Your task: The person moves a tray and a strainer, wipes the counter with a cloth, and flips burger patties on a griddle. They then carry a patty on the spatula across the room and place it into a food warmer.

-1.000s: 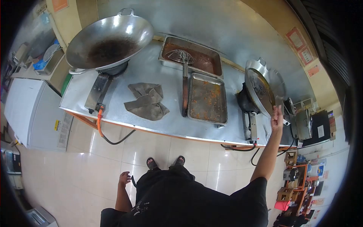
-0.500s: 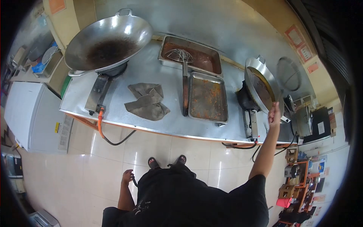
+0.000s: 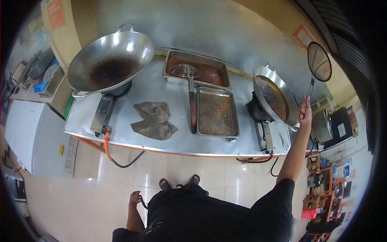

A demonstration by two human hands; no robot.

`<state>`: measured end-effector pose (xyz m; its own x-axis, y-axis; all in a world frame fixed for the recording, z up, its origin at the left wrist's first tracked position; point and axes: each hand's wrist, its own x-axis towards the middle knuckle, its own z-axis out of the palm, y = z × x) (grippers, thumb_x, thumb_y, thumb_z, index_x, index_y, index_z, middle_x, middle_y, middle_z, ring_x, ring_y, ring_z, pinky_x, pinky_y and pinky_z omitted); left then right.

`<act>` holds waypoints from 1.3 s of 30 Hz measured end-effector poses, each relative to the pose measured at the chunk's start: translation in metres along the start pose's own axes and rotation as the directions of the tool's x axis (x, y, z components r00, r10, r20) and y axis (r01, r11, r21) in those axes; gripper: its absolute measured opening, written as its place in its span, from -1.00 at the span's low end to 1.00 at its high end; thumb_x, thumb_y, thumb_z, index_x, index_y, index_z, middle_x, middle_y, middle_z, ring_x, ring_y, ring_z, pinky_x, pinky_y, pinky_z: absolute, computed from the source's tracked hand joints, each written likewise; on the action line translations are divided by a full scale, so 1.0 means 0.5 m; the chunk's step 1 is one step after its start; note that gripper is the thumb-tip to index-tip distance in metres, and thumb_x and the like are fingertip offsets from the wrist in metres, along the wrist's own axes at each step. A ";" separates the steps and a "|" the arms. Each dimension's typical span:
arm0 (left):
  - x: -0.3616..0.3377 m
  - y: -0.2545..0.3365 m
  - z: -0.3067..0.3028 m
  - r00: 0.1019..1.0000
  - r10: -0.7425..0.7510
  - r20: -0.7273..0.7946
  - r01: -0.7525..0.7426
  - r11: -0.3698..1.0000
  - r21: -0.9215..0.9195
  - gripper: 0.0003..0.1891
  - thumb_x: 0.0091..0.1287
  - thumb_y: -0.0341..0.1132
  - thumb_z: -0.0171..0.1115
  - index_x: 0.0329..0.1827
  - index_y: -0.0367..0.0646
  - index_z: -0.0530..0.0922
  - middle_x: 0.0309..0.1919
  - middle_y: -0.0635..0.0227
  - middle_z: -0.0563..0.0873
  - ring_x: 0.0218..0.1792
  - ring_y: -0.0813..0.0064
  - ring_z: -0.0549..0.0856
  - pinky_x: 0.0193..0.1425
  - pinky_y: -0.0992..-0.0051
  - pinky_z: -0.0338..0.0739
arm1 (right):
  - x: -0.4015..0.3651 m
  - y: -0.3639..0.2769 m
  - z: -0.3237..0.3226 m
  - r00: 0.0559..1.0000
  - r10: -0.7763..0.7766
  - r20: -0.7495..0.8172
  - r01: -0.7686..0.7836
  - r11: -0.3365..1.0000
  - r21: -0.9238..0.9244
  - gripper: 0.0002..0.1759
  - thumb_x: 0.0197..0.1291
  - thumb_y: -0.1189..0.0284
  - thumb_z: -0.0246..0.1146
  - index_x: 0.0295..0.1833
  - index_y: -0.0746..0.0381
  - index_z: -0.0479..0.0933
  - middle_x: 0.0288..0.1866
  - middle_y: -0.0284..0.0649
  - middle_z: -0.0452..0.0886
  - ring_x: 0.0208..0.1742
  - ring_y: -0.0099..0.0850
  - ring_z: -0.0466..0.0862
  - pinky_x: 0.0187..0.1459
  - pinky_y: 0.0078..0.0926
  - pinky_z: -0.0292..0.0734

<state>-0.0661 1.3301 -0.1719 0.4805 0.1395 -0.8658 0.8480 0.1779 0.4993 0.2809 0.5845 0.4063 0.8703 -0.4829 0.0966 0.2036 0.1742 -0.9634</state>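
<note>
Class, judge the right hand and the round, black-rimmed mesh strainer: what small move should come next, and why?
Probably swing the round, black-rimmed mesh strainer left, over the silver wok of brownish liquid: the right hand holds it raised, its mesh showing outside the rim.

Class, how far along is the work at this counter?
Already done, it seems: the right wok is on its burner and holds liquid. In hand: the right hand holds a strainer raised beside that wok. Possibly left: the shallow tray has orange scraps and the left wok dark residue, though whether they await cleaning can't be told.
</note>
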 end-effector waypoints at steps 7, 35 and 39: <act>0.070 -0.092 0.016 0.995 0.072 0.070 -0.055 0.976 -0.211 -0.70 0.35 -0.20 0.09 0.10 -0.02 0.51 -0.34 0.26 0.62 -0.42 0.36 0.65 -0.43 0.33 0.53 | -0.124 0.266 -0.093 0.985 0.132 0.114 -0.151 0.973 0.172 -0.69 0.40 0.10 0.04 -0.03 0.09 0.50 -0.78 -0.55 0.17 -0.83 -0.72 0.06 -0.82 -0.72 -0.08; -0.226 -0.402 0.091 0.946 -0.223 -0.236 0.049 0.815 -0.577 -0.72 0.38 -0.13 -0.02 0.05 0.03 0.51 -0.33 0.31 0.60 -0.42 0.35 0.62 -0.33 0.29 0.54 | -0.336 0.863 0.629 0.993 0.033 0.111 0.099 0.254 -0.962 -0.39 0.11 0.30 0.33 0.21 0.18 0.21 -0.03 0.06 0.62 0.04 0.09 0.59 0.05 -0.05 0.48; -0.202 -0.521 0.105 0.975 -0.221 -0.007 0.168 0.760 -0.628 -0.68 0.33 -0.11 0.03 0.09 0.04 0.50 -0.23 0.25 0.61 -0.36 0.29 0.64 -0.25 0.23 0.55 | -0.310 0.962 0.595 0.988 -0.048 0.144 0.150 0.435 -0.888 -0.34 0.10 0.28 0.35 0.25 0.16 0.20 -0.03 0.10 0.59 0.11 0.05 0.56 0.13 -0.08 0.44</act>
<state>-0.3239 1.2187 -0.2162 0.2798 0.1036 -0.9544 0.5845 0.7703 0.2550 0.3776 0.9984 0.0021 0.9150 -0.3624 0.1773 -0.1792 -0.7588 -0.6262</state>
